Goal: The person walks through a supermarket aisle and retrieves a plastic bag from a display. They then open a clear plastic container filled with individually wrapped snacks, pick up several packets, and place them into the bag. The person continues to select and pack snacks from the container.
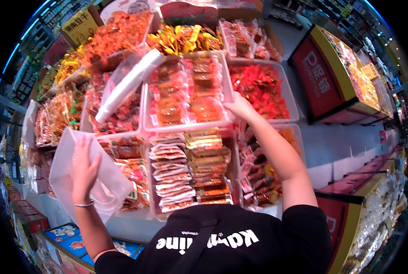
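My left hand (pixel 85 164), a bangle at the wrist, holds a tilted translucent plastic bin (pixel 111 174) in front of the left of the display. Its fingers lie spread along the bin's wall. My right hand (pixel 240 107) is at the right rim of the centre plastic bin (pixel 190 127), its fingers curled at that edge. Inside that bin, flat packaged snacks (pixel 204 108) stand in two columns. Just right of the hand, red-wrapped snacks (pixel 262 89) fill another bin. Nearer my body, white and gold snack packets (pixel 173 171) are stacked in rows.
A roll of clear plastic bags (pixel 130 85) lies across the bins left of centre. Yellow-wrapped snacks (pixel 186 37) and orange-wrapped snacks (pixel 118 34) sit farther back. A red and yellow display stand (pixel 324 78) stands across the aisle floor (pixel 344 140) at right.
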Action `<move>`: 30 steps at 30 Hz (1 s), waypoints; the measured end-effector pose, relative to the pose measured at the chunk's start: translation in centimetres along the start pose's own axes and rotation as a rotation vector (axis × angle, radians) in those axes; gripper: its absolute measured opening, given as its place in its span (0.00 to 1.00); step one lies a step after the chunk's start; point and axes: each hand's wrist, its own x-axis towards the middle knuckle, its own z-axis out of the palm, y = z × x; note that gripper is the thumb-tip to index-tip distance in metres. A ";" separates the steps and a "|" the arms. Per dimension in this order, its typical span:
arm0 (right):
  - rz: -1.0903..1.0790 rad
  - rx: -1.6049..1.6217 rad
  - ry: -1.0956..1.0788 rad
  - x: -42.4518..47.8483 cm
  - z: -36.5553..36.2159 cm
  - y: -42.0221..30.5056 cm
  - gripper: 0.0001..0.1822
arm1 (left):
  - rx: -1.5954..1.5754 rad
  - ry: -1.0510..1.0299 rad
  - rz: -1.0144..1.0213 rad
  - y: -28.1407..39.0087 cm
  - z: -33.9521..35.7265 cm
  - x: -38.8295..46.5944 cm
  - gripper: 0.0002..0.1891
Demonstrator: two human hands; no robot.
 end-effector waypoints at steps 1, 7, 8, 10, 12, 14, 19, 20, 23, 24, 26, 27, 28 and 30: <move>0.020 0.022 0.020 1.0 0.1 -0.3 0.32 | 0.006 -0.017 0.045 0.9 0.0 1.0 0.26; -0.019 0.013 0.091 9.3 0.3 1.1 0.25 | 0.030 -0.075 0.215 3.8 3.5 12.0 0.28; 0.022 -0.028 0.101 8.3 0.4 -0.1 0.24 | 0.059 -0.106 0.223 3.9 4.8 14.0 0.29; 0.044 -0.035 0.110 7.1 0.7 -0.9 0.21 | 0.239 -0.085 0.177 3.3 8.4 17.5 0.31; 0.049 -0.026 0.135 7.0 0.8 -0.6 0.20 | 0.237 -0.032 0.069 3.3 11.5 20.7 0.32; 0.070 -0.059 0.143 6.3 0.9 -1.7 0.20 | 0.194 -0.047 -0.046 1.9 14.1 22.7 0.31; 0.078 -0.063 0.158 6.4 0.5 -1.3 0.19 | 0.116 -0.014 -0.025 1.8 15.6 25.1 0.24; 0.078 -0.064 0.164 6.4 0.6 -1.2 0.19 | 0.159 0.016 0.028 1.8 15.3 24.9 0.22; 0.047 -0.028 0.191 7.4 1.2 0.2 0.20 | 0.282 0.180 0.164 1.5 13.0 25.3 0.17; 0.043 -0.022 0.207 7.4 1.3 0.4 0.20 | 0.340 0.251 0.218 1.4 11.1 25.4 0.17; 0.038 -0.024 0.209 7.2 1.5 0.3 0.20 | 0.399 0.254 0.239 -1.7 7.6 25.5 0.19; 0.030 -0.026 0.214 7.2 1.5 0.0 0.20 | 0.439 0.278 0.207 -3.8 6.6 25.2 0.22; 0.025 -0.021 0.228 7.3 1.2 0.1 0.20 | 0.491 0.234 0.175 -4.6 5.2 24.7 0.24; 0.009 -0.006 0.239 7.1 1.4 0.1 0.20 | 0.609 0.160 -0.011 -8.0 4.8 22.9 0.24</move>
